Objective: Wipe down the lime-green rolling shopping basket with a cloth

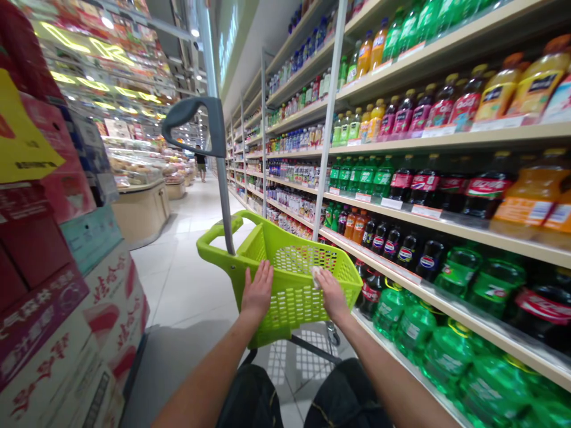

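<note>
A lime-green shopping basket (294,306) stands on the tiled floor (187,279) of a shop aisle, right in front of the person's knees in dark trousers (343,401) and close beside the lowest shelf on the right. It rides on a low wheeled frame, and one small wheel (332,337) shows under its near right corner. The left hand (257,291) lies flat on the near wall of the basket, its grip open, with the fingers spread and pointing up toward the rim. The right hand (332,295) rests on the near right part of the rim, its grip closed over a small white wad (316,277) that it presses against the plastic; whether the wad is cloth or paper I cannot tell. A grey pull handle (196,116) rises on a slim pole from the basket's far left side, beside a looped green carry handle (218,233). The inside of the basket that can be seen holds nothing. Along the right run long shelves (446,139) of drinks: large green bottles (446,351) on the lowest level, dark cola bottles (401,248) above them, and orange juice bottles (530,199) higher up. On the left stand stacked cartons (66,333) with red printing and a yellow sign (22,137). Farther down the aisle there is a pale display bench (143,211), and a distant person (201,163) stands well apart.
</note>
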The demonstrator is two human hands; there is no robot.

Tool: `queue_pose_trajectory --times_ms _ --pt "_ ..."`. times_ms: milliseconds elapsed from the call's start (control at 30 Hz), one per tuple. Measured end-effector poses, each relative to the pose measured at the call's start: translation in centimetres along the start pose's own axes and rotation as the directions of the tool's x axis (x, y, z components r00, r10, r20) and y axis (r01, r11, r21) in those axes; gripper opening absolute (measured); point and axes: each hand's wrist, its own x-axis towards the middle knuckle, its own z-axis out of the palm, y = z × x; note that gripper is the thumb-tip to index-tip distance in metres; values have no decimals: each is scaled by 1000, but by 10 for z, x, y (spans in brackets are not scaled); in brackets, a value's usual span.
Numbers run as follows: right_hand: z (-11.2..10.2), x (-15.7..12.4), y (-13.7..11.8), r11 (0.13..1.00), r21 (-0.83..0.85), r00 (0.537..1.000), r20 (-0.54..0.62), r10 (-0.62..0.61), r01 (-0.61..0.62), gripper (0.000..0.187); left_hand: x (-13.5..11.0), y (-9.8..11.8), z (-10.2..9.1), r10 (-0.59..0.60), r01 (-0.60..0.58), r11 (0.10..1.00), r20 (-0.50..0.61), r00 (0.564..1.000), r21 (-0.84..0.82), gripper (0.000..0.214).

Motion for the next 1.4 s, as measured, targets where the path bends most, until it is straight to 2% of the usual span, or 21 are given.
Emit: queue_pose_trajectory --times_ms 67,133,200,333,400,467,567,633,700,833,900,967,1033,1100,1167,1267,1400 --pt "-10 -3 19 996 -30 994 -74 87 -89 58 0 1 0 -7 7 1000 -1 1000 -10 58" --pt "-12 -1 21 989 -39 983 -124 138 -144 57 0 3 1 -19 18 1000 -8 1000 -21 58" --pt "-3 6 1 993 -28 988 -103 113 -116 54 1 4 2 -21 20 999 -10 1000 -28 57" --pt "24 23 -58 996 46 997 21 -76 75 51 0 1 2 -3 2 1000 -9 1000 -16 56" --pt "25 23 -65 991 65 992 36 -120 118 51 -1 -1 1 12 -12 1000 -13 1000 -4 57" --pt "16 18 -49 994 57 995 9 -97 97 50 -2 -4 0 30 -30 1000 -17 999 3 58" --pt "1 10 -10 999 10 995 -96 43 -42 47 -3 -5 1 37 -36 999 -25 999 5 58" --pt "0 10 -2 993 4 984 -139 115 -115 46 -4 -4 2 26 -26 1000 -32 999 3 57" --pt "8 15 -17 995 38 989 -113 98 -95 47 -3 -3 3 26 -26 1000 -40 999 -2 56" --pt "33 33 -73 990 123 998 -24 -60 63 52 -3 -8 -1 83 -84 996 -60 995 -3 54" --pt "34 35 -84 987 117 994 -5 -111 111 53 -3 -15 -6 79 -79 997 -74 994 1 53" --pt "28 31 -74 989 87 992 2 -124 123 53 -4 -24 -10 31 -30 1000 -92 995 8 53" --pt "21 25 -54 993 59 995 -4 -97 97 52 -4 -31 -14 -1 2 1000 -100 995 11 53" --pt "19 21 -37 998 49 999 -41 -33 35 51 -3 -34 -16 18 -17 1000 -92 996 9 52" --pt "24 23 -35 997 64 995 -93 40 -34 52 -3 -33 -16 35 -35 999 -89 995 7 52" --pt "42 37 -66 989 146 994 -104 46 -30 53 -3 -31 -17 44 -44 999 -108 993 3 50" --pt "61 59 -113 960 262 995 -53 -84 95 53 -6 -48 -26 67 -73 997 -157 985 -31 49"
